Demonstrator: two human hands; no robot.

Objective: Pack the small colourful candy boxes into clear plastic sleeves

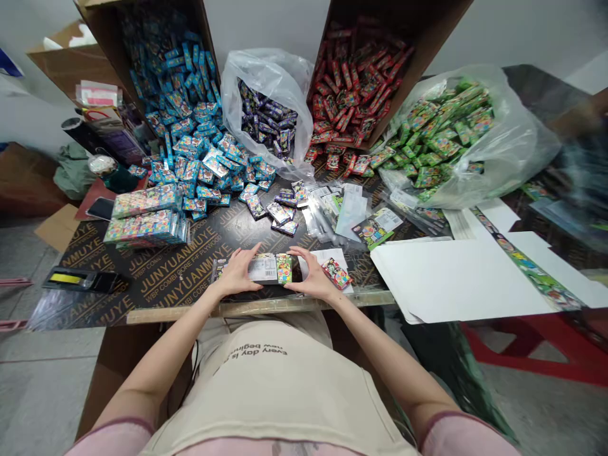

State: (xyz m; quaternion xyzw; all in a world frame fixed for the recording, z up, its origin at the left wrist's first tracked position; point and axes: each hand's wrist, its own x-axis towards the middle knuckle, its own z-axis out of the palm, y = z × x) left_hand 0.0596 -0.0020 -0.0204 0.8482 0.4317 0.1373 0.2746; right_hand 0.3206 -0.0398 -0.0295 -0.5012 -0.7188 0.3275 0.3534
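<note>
Two hands (235, 273) (314, 278) flank one green box (284, 269), the right apparently touching it.

"JUNYUANMUYE" on tabletop (166, 278), "every day" on apron (285, 392)

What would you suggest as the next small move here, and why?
I would probably square up the green box gently with the barcode label beside it, since the two sit side by side between the left hand and the right hand.
</note>
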